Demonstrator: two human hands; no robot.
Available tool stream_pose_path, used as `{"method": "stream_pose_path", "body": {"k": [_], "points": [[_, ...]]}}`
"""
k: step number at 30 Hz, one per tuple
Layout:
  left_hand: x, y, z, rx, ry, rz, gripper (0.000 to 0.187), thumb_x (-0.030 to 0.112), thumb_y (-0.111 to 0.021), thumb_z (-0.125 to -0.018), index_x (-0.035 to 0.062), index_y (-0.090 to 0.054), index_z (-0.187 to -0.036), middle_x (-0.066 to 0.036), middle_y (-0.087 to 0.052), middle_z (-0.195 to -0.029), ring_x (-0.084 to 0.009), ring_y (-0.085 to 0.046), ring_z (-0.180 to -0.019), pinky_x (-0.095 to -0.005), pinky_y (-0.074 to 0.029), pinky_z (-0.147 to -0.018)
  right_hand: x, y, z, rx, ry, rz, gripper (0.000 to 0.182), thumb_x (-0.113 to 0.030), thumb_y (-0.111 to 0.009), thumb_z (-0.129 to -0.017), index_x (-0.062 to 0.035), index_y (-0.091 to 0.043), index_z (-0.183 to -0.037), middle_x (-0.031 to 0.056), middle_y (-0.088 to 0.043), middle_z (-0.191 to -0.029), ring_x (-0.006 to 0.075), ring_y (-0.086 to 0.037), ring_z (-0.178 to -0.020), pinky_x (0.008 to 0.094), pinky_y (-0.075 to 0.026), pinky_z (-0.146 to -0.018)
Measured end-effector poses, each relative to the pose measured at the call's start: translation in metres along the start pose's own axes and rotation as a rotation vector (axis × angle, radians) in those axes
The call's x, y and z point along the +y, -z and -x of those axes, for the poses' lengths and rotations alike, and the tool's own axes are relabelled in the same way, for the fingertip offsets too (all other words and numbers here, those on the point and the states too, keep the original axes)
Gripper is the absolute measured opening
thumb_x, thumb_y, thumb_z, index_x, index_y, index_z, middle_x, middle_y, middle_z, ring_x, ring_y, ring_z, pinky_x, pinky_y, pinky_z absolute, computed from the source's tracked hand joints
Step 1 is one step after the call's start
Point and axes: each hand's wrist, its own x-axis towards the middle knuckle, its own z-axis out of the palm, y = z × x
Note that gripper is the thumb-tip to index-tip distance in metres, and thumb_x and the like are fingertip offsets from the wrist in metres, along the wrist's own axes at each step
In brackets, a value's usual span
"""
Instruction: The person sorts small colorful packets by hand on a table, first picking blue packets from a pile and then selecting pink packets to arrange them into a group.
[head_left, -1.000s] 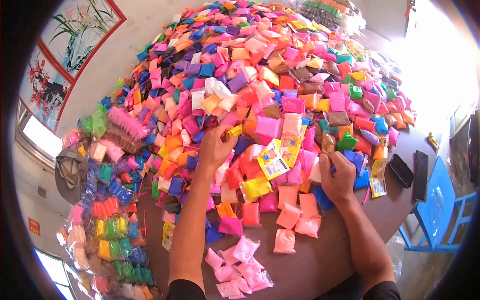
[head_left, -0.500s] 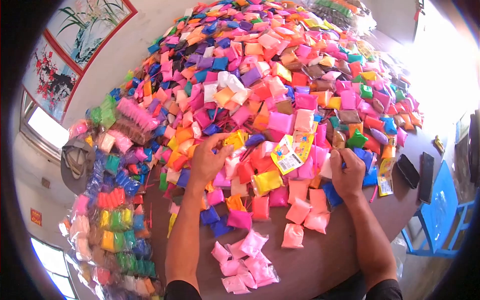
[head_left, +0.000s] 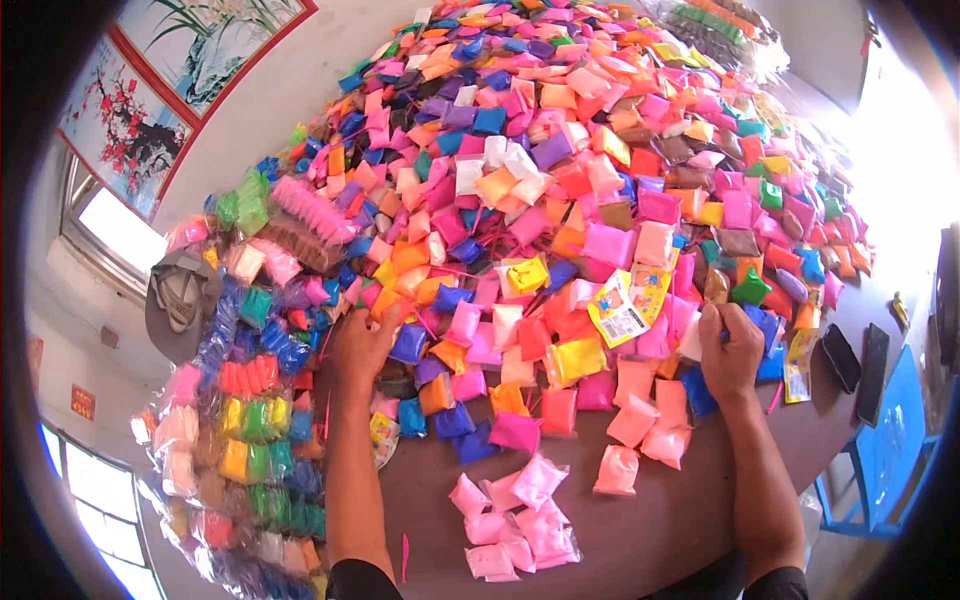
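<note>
My left hand [head_left: 362, 345] is over the left edge of a large heap of small coloured packets [head_left: 610, 245], thumb and fingers apart, with a blue packet [head_left: 408, 343] just to its right. I see nothing held in it. At the heap's right front, my right hand [head_left: 730, 350] is closed, knuckles up, beside a pale packet [head_left: 691, 340]; its fingertips and anything in them are hidden. Between the hands lie a shiny yellow packet [head_left: 576, 361], a smaller yellow packet [head_left: 526, 275] and a yellow-and-white printed card [head_left: 620, 308].
A small group of pink packets [head_left: 520, 520] lies on the brown table [head_left: 430, 500] near my body. Bundled packets [head_left: 250, 420] are stacked at the left, below a grey cap [head_left: 180, 305]. Black trays [head_left: 872, 375] and a blue stool [head_left: 890, 440] are at the right.
My left hand has moved left and down, away from the small yellow packet, to the heap's left edge. My right hand stays in place. The view has shifted slightly.
</note>
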Motion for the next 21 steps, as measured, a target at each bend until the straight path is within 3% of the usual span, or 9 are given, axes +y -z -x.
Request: {"method": "stream_pose_path", "body": {"k": [2, 5, 8, 11, 13, 18, 21], "points": [[0.025, 0.002, 0.003, -0.048, 0.020, -0.043, 0.070, 0.062, -0.078, -0.088, -0.0017, -0.073, -0.117, -0.025, -0.075, -0.101, -0.0433, -0.073, -0.098, -0.0527, -0.055, -0.086, -0.002, -0.002, 0.001, 0.007, -0.014, -0.017, 0.021, -0.012, -0.070, -0.103, 0.0017, -0.063, -0.088, 0.0170, -0.058, -0.073, 0.0327, -0.060, -0.064, 0.0425, -0.046, -0.062], [0.057, -0.020, 0.001, 0.020, -0.179, 0.062, 0.067, 0.057, -0.080, -0.088, -0.0016, -0.072, -0.119, -0.025, -0.076, -0.104, -0.0424, -0.073, -0.100, -0.0507, -0.056, -0.086, 0.000, -0.003, 0.001, 0.014, -0.014, -0.023, 0.021, -0.012, -0.070, -0.103, 0.0019, -0.063, -0.088, 0.0170, -0.058, -0.073, 0.0325, -0.059, -0.064, 0.0424, -0.046, -0.062], [0.105, -0.010, 0.002, -0.115, -0.157, 0.183, 0.063, 0.049, -0.083, -0.085, -0.0005, -0.070, -0.122, -0.027, -0.074, -0.116, -0.0448, -0.071, -0.111, -0.0520, -0.057, -0.094, 0.002, 0.000, 0.000, 0.001, -0.007, -0.009, 0.021, -0.012, -0.069, -0.103, 0.0020, -0.063, -0.089, 0.0170, -0.058, -0.073, 0.0323, -0.060, -0.064, 0.0422, -0.046, -0.062], [0.142, -0.031, 0.004, 0.046, -0.341, 0.385, 0.059, 0.041, -0.085, -0.085, 0.0013, -0.068, -0.125, -0.025, -0.074, -0.115, -0.0440, -0.072, -0.109, -0.0524, -0.057, -0.092, 0.002, 0.000, 0.001, -0.012, -0.018, -0.004, 0.020, -0.011, -0.069, -0.103, 0.0021, -0.064, -0.089, 0.0169, -0.059, -0.074, 0.0320, -0.060, -0.064, 0.0419, -0.047, -0.063], [0.176, -0.028, 0.014, 0.121, -0.398, 0.425, 0.065, 0.042, -0.085, -0.086, 0.0006, -0.066, -0.133, -0.023, -0.076, -0.116, -0.0409, -0.074, -0.107, -0.0479, -0.059, -0.090, 0.002, -0.001, 0.001, -0.007, -0.028, -0.018, 0.020, -0.011, -0.069, -0.104, 0.0021, -0.064, -0.089, 0.0168, -0.059, -0.074, 0.0314, -0.060, -0.065, 0.0417, -0.047, -0.063], [0.231, -0.022, 0.030, -0.029, -0.569, 0.323, 0.073, 0.043, -0.085, -0.088, 0.0031, -0.059, -0.143, -0.022, -0.072, -0.127, -0.0409, -0.068, -0.121, -0.0483, -0.056, -0.102, 0.004, 0.000, 0.002, -0.021, -0.024, -0.015, 0.020, -0.011, -0.068, -0.104, 0.0023, -0.064, -0.090, 0.0164, -0.060, -0.075, 0.0302, -0.061, -0.065, 0.0411, -0.048, -0.064], [0.230, -0.018, 0.040, 0.076, -0.604, 0.375, 0.066, 0.040, -0.084, -0.089, 0.0025, -0.062, -0.138, -0.020, -0.071, -0.130, -0.0411, -0.067, -0.123, -0.0491, -0.055, -0.103, 0.006, 0.000, 0.002, -0.032, -0.019, -0.006, 0.020, -0.011, -0.068, -0.105, 0.0023, -0.064, -0.090, 0.0164, -0.060, -0.075, 0.0303, -0.061, -0.065, 0.0411, -0.048, -0.064]]}}
